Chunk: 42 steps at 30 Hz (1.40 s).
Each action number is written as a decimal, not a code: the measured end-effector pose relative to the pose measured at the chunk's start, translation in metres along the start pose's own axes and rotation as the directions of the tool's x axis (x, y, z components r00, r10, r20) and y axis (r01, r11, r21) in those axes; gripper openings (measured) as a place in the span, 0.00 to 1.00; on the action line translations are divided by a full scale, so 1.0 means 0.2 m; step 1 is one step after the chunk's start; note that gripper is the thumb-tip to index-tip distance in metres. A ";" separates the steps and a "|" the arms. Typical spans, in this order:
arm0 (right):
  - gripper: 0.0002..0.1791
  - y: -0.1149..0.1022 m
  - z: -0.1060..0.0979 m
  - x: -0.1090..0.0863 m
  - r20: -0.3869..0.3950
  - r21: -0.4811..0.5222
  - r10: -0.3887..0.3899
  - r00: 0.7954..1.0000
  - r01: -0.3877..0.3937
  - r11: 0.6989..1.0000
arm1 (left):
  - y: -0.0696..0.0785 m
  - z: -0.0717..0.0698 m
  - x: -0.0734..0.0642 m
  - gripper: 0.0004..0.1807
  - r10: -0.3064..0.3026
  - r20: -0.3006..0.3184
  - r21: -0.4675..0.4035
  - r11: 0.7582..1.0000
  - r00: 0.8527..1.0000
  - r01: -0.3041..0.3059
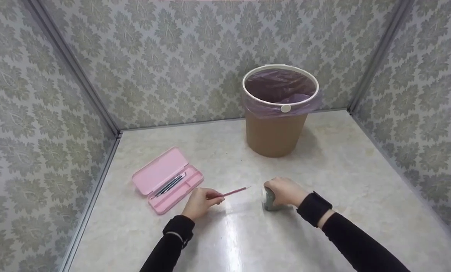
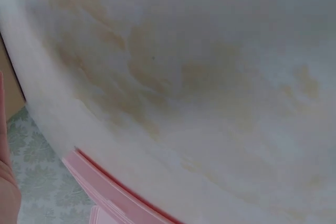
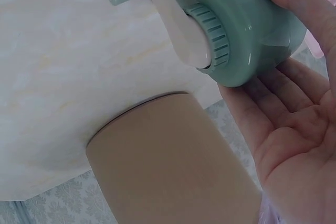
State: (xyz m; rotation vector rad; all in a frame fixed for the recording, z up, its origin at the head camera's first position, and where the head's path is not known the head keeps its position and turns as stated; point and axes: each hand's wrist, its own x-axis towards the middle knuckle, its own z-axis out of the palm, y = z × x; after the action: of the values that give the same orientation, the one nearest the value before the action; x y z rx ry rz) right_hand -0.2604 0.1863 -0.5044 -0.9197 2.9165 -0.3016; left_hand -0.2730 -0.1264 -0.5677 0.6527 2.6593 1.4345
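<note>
My left hand (image 1: 200, 203) pinches a red pencil (image 1: 235, 191) near one end, its sharpened tip pointing right toward the other hand. A green crank pencil sharpener (image 3: 257, 24) is in the grip of my right hand (image 1: 286, 192), thumb on one side and fingers round the other. Its white crank arm (image 3: 181, 30) and green knob show in the right wrist view. Pencil tip and sharpener stand a short gap apart. Just beyond my left hand lies an open pink pencil case (image 1: 161, 172), with several dark pens or pencils (image 1: 169, 185) in it.
A brown trash bin (image 1: 274, 132) with a white rim and a purple liner bag (image 1: 282, 85) stands at the back right of the pale table (image 1: 218, 151). Patterned wall panels (image 1: 195, 56) enclose the table at the back and both sides.
</note>
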 end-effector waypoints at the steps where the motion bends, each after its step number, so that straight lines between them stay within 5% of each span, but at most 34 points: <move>1: 0.17 0.00 0.00 0.00 -0.002 0.004 0.001 1.000 -0.001 1.000 | 0.00 0.00 0.00 0.07 0.000 -0.015 -0.023 1.000 1.000 -0.001; 5: 0.17 0.01 0.02 0.00 -0.015 0.018 -0.005 1.000 0.005 1.000 | 0.02 0.02 0.01 0.07 -0.035 -0.065 -0.139 0.990 0.997 0.026; 11: 0.18 0.02 0.03 -0.02 -0.039 0.022 -0.020 0.999 0.021 1.000 | 0.06 0.08 0.03 0.12 -0.099 -0.126 -0.327 0.944 0.987 0.052; 24: 0.24 0.03 0.05 -0.05 -0.057 0.039 -0.017 0.998 0.019 0.999 | 0.23 0.20 0.07 0.16 -0.188 -0.160 -0.598 0.799 0.969 0.056; 35: 0.32 0.04 0.08 -0.08 -0.103 0.112 -0.001 0.995 0.012 0.994 | 0.37 0.30 0.12 0.13 -0.235 -0.190 -0.726 0.688 0.953 0.024; 42: 0.34 0.05 0.12 -0.11 -0.145 0.159 0.002 0.989 0.021 0.987 | 0.45 0.34 0.13 0.13 -0.250 -0.208 -0.764 0.645 0.945 0.002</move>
State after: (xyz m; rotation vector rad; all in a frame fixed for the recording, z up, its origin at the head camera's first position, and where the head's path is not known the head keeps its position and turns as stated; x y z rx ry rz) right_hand -0.2457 0.2024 -0.5289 -0.9236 2.9622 -0.6179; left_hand -0.2502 -0.0198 -0.5295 0.1506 1.8529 2.4964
